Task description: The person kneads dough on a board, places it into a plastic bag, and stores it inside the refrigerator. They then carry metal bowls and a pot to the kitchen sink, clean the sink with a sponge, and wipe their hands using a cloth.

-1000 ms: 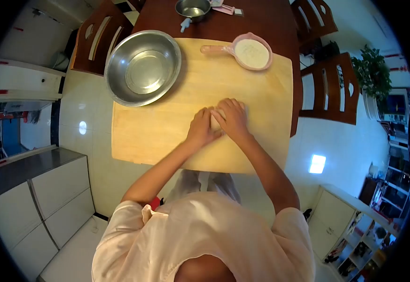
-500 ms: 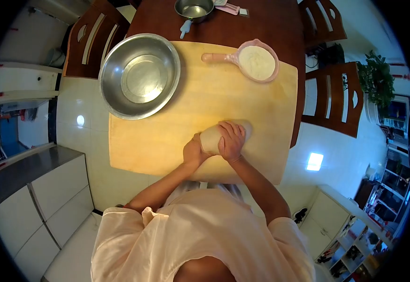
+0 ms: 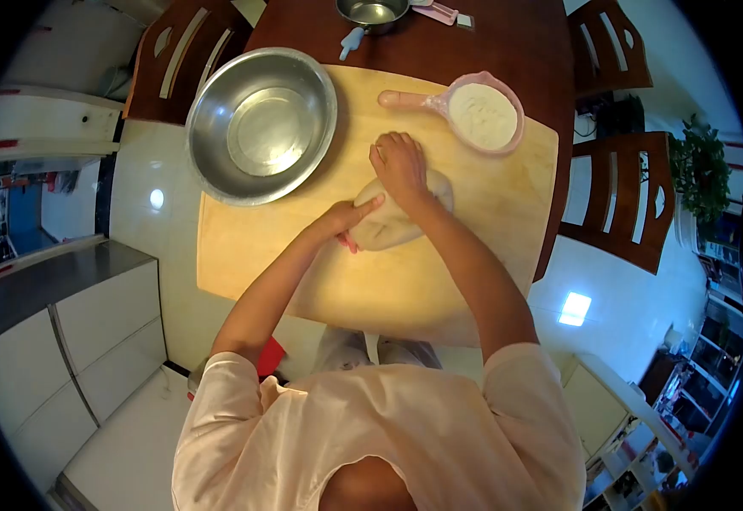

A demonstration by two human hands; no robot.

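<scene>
A pale, rounded lump of dough (image 3: 395, 228) lies on a wooden board, with a crease across its near side. My left hand (image 3: 342, 221) grips its left edge, thumb on top and fingers around the side, the fingertips showing beneath. The heel of my right hand (image 3: 401, 170) presses on the dough's far upper part. Its fingers stretch past the dough over the board, close together and slightly bent. Part of the dough is hidden under my right hand and wrist.
A large steel basin (image 3: 262, 128) stands on the board's far left. To the far right sits a pink ladle (image 3: 520, 128) full of white flour (image 3: 482, 116). Behind the wooden board (image 3: 243, 255), a small pot (image 3: 373, 12) rests on the dark table (image 3: 507, 43). Chairs flank the table.
Both hands have moved forward, away from my body, along with the dough. My right hand has gone from wrapping the dough's top to pushing past it with fingers extended.
</scene>
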